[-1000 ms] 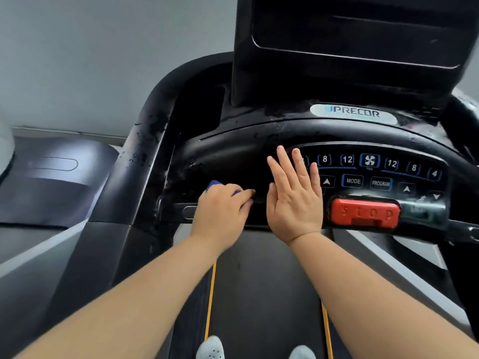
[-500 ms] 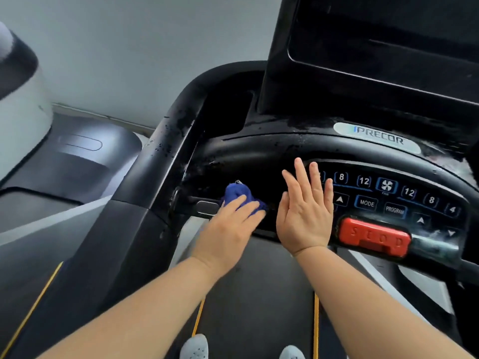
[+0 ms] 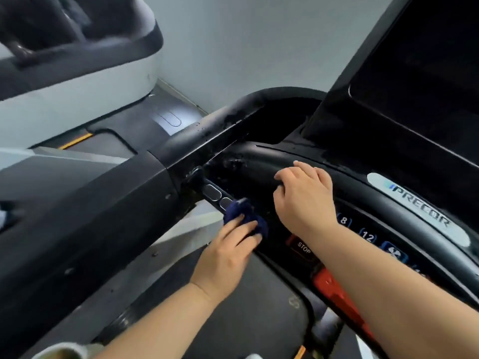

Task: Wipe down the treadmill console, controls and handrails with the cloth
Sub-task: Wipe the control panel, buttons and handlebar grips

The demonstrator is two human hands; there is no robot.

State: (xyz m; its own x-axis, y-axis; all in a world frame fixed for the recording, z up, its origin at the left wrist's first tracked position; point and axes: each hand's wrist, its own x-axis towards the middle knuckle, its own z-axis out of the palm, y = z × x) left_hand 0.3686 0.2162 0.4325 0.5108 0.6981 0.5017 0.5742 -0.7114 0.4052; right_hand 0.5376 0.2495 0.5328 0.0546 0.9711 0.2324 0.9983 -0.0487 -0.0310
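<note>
A dark blue cloth (image 3: 243,216) is bunched under the fingers of my left hand (image 3: 228,255) and pressed on the front grip bar (image 3: 215,194) with its oval sensor pads. My right hand (image 3: 305,200) rests with curled fingers on the black console's curved upper ledge (image 3: 261,161), holding nothing. The console's button panel (image 3: 368,237) with numbered keys lies to the right, partly hidden by my right forearm. A red stop bar (image 3: 334,288) sits below it. The wet left handrail (image 3: 207,130) runs up to the left.
The dark display screen (image 3: 414,73) rises at the upper right. A neighbouring white and grey machine (image 3: 77,73) stands at the upper left against the pale wall. The treadmill belt (image 3: 246,320) lies below my arms.
The view swung left and tilted. My left hand slid the cloth along the grip bar. My right hand left the button panel, moved up to the console ledge and curled its fingers.
</note>
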